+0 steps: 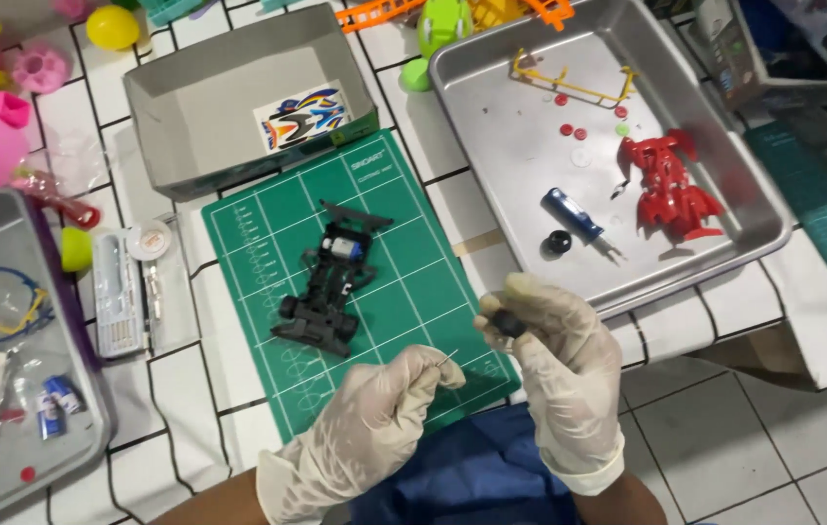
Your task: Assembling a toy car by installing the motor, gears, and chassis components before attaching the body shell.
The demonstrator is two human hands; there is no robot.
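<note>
I see the white tiled surface first, carrying a steel tray and green cutting mat; the black toy car chassis lies on the mat; my gloved right hand pinches a small black wheel; my gloved left hand is closed on a thin metal pin, both above the mat's near edge.

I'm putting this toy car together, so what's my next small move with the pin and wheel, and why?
Probably bring the left hand with its thin metal pin up into the small black wheel pinched by the right hand: the two sit close but apart, pin tip aimed toward it.
</note>
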